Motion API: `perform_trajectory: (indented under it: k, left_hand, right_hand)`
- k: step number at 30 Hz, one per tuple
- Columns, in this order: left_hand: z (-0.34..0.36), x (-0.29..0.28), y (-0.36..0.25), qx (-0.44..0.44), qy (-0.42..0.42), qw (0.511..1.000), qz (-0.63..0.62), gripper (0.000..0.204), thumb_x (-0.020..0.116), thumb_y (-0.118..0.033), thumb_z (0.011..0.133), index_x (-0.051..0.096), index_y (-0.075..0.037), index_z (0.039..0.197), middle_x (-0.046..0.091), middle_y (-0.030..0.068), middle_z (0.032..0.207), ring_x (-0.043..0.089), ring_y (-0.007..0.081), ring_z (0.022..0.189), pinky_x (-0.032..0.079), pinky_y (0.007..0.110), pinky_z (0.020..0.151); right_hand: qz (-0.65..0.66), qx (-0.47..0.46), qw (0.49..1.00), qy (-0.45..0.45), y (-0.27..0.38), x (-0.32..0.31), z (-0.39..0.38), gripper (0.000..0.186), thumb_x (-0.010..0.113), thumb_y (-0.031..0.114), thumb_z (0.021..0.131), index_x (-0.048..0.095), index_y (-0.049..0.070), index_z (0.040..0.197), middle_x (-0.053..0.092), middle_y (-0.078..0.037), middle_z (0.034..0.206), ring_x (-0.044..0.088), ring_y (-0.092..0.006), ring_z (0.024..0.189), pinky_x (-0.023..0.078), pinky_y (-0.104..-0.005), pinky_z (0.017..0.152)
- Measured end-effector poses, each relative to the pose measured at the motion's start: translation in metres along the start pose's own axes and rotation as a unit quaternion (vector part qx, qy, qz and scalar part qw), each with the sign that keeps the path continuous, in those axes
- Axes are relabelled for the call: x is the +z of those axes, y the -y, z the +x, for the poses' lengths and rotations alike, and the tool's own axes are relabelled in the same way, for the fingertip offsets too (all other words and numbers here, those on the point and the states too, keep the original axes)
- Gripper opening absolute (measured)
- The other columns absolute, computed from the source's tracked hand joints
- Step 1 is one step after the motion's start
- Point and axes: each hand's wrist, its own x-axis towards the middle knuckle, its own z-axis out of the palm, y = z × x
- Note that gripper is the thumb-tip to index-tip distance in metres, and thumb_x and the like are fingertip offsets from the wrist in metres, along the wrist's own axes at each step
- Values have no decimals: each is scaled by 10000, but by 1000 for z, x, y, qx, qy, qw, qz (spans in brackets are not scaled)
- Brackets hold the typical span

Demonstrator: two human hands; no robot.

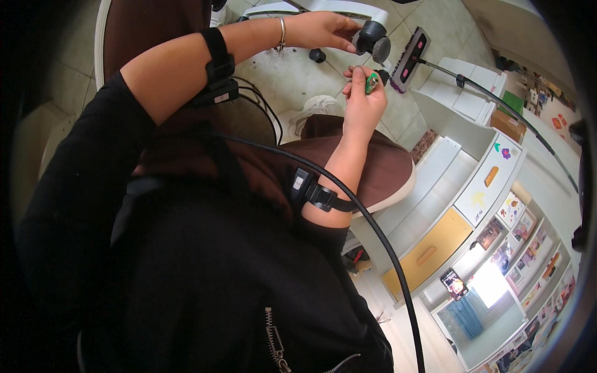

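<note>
My left hand reaches to the top of the view, its thumb and fingers closed on a black twin-wheel caster. The wheel faces look grey and dusty. Just below it, my right hand is closed around a small tool with a green handle; the fingers hide most of it, so its exact kind does not show. A small black part lies beside that tool. Behind the left hand is a white chair base, with another black caster below it on the floor.
Grey fluff lies scattered on the tiles near a white shoe. A grey floor brush with a long pole lies to the right, by white drawers. A black cable crosses over my right arm.
</note>
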Motion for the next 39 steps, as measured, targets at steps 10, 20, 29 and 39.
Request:
perform_trajectory:
  k: [10,20,29,39]
  left_hand:
    - [3,1,6,7,-8,1000,3,571,656,-118,856,389,34,1338,563,103,1225,541,163,1128,394,293,1005]
    - [3,0,11,6,0,1000,-31,589,661,-95,848,373,40,1343,532,107,1263,511,174,1166,391,304,1015]
    - [5,0,17,10,-14,1000,-21,585,669,-86,838,387,26,1339,536,102,1256,511,175,1168,403,304,1007]
    - [7,1,19,16,-11,999,-31,582,647,-65,851,371,21,1356,519,106,1278,524,174,1140,419,302,992]
  right_hand:
    - [-156,-5,987,-27,-5,-7,6,251,523,289,940,574,46,967,486,23,723,459,-79,649,416,-234,618]
    - [57,30,995,71,-11,-3,9,148,571,186,922,554,72,1015,504,6,792,479,-92,706,429,-260,638]
    - [342,-57,909,232,2,1,2,241,780,200,747,574,83,789,500,-26,930,465,-116,742,370,-267,624]
    - [499,-14,756,423,10,-7,-4,603,743,601,565,559,86,817,489,-30,917,432,-88,680,327,-211,549]
